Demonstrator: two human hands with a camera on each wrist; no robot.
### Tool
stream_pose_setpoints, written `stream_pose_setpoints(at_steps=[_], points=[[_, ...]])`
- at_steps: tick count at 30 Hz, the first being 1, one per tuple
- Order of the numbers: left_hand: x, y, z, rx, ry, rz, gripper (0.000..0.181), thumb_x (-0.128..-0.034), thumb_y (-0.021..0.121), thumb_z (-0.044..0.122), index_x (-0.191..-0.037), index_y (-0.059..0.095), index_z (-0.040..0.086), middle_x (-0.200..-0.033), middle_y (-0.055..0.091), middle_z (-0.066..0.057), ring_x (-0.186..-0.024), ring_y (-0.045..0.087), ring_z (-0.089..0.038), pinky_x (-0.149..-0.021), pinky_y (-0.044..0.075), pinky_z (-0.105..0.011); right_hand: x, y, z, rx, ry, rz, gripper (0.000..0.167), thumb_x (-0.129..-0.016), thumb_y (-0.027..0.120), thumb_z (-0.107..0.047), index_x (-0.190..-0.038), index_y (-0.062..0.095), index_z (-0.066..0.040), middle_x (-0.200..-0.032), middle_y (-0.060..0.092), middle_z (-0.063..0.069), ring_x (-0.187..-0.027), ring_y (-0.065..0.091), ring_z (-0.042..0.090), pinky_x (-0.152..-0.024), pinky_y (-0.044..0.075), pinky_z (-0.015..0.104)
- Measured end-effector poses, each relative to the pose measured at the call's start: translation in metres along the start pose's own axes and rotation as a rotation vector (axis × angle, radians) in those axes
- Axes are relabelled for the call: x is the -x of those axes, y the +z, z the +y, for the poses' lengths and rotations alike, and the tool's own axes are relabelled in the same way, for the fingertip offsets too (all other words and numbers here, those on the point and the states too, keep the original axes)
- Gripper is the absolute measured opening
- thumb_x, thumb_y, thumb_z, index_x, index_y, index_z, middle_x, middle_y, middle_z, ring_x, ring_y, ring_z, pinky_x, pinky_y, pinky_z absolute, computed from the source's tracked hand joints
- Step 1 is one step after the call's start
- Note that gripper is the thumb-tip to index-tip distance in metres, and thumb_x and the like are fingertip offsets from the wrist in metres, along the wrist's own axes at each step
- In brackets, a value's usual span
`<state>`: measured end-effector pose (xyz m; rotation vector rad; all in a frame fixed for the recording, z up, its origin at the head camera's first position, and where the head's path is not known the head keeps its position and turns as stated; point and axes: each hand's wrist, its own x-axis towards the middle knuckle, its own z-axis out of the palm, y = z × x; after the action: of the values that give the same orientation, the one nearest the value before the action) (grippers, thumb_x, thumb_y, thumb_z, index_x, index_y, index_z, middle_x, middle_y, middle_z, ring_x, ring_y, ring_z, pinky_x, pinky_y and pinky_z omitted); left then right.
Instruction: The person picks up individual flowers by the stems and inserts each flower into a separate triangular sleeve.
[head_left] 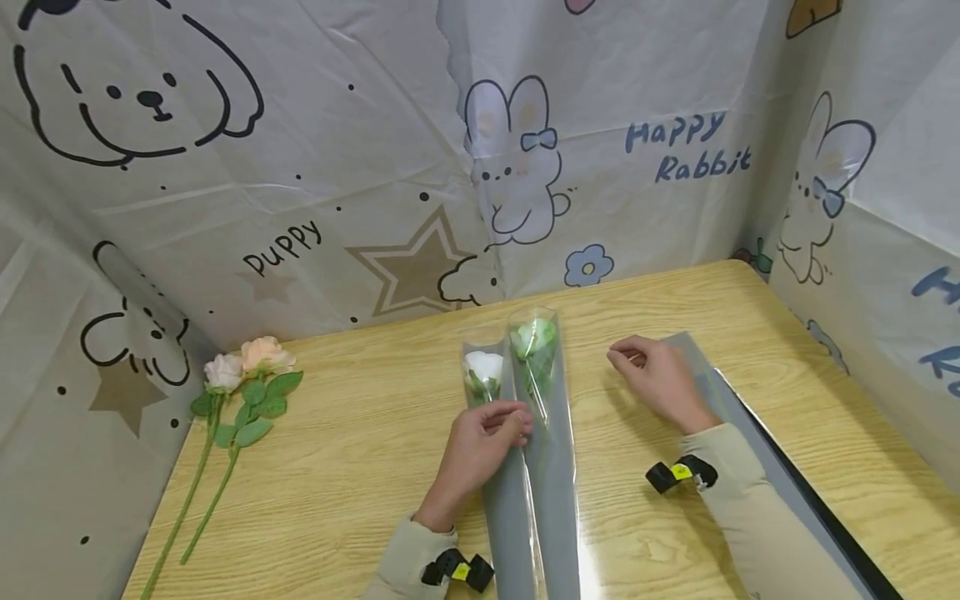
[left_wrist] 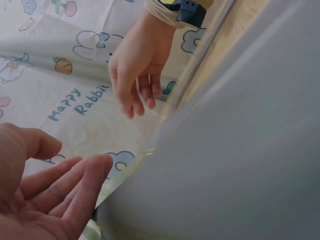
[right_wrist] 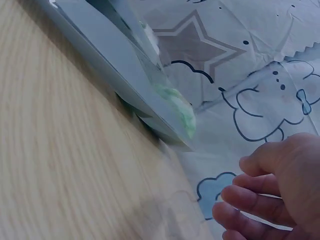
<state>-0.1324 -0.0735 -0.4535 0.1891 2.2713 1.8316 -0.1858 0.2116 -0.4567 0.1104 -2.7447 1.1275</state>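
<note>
Two single roses lie side by side on the table, each in a clear-fronted grey flower sleeve. A white rose [head_left: 484, 367] fills the top of the left sleeve [head_left: 510, 521]; a green-tinged white rose [head_left: 534, 336] shows in the right sleeve [head_left: 553, 508]. My left hand [head_left: 476, 450] is over the left sleeve, just below its bloom. In the left wrist view its thumb and fingers stand apart, holding nothing; whether they touch the sleeve I cannot tell. My right hand [head_left: 663, 385] hovers right of the sleeves, fingers loosely bent with nothing in them.
Two loose roses, one pale pink [head_left: 222, 372] and one peach [head_left: 267, 355], lie at the table's left with bare stems. Flat grey sleeves [head_left: 765, 467] with a dark edge lie under my right forearm. Printed cloth [head_left: 375, 150] hangs behind and beside the wooden table [head_left: 360, 467].
</note>
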Motion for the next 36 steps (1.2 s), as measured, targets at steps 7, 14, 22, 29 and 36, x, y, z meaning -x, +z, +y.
stream_pose_setpoints(at_steps=[7, 14, 22, 29, 36], points=[[0.001, -0.004, 0.001, 0.06, 0.037, 0.048, 0.026, -0.102, 0.066, 0.02, -0.117, 0.073, 0.0, -0.107, 0.079, -0.019, -0.097, 0.078, -0.038, -0.079, 0.065, -0.028, 0.003, -0.015, 0.01, 0.081, 0.006, -0.007, 0.028, -0.103, 0.064, -0.027, -0.115, 0.075, -0.003, -0.106, 0.078, 0.018, -0.093, 0.074, 0.034, -0.08, 0.059, 0.049], [-0.002, -0.008, 0.001, 0.117, 0.05, 0.111, 0.021, -0.102, 0.065, 0.014, -0.112, 0.074, -0.002, -0.103, 0.078, -0.023, -0.088, 0.079, -0.027, -0.076, 0.066, -0.028, 0.005, -0.025, 0.019, 0.104, 0.027, -0.028, 0.032, -0.102, 0.065, -0.031, -0.117, 0.075, -0.004, -0.107, 0.078, 0.019, -0.093, 0.073, 0.031, -0.077, 0.059, 0.045], [-0.007, -0.019, 0.004, 0.11, 0.067, 0.133, 0.025, -0.1024, 0.066, 0.017, -0.113, 0.073, -0.005, -0.104, 0.077, -0.023, -0.09, 0.078, -0.025, -0.078, 0.065, -0.026, -0.001, -0.036, 0.024, 0.17, 0.044, 0.032, 0.031, -0.099, 0.068, -0.024, -0.117, 0.074, 0.0, -0.111, 0.075, 0.026, -0.095, 0.073, 0.038, -0.076, 0.058, 0.05], [-0.006, -0.026, 0.005, 0.114, 0.081, 0.148, 0.022, -0.1022, 0.065, 0.013, -0.112, 0.073, -0.005, -0.104, 0.078, -0.023, -0.089, 0.078, -0.023, -0.077, 0.065, -0.027, 0.003, -0.039, 0.027, 0.263, 0.099, 0.032, 0.045, -0.093, 0.076, -0.026, -0.123, 0.069, 0.006, -0.12, 0.067, 0.034, -0.096, 0.067, 0.043, -0.071, 0.056, 0.051], [-0.005, -0.028, 0.003, 0.1, 0.084, 0.154, 0.02, -0.102, 0.066, 0.013, -0.111, 0.074, -0.003, -0.104, 0.078, -0.024, -0.088, 0.078, -0.024, -0.076, 0.065, -0.026, 0.008, -0.041, 0.031, 0.361, 0.261, -0.045, 0.078, -0.089, 0.078, -0.042, -0.141, 0.054, 0.011, -0.134, 0.051, 0.041, -0.113, 0.053, 0.06, -0.081, 0.051, 0.065]])
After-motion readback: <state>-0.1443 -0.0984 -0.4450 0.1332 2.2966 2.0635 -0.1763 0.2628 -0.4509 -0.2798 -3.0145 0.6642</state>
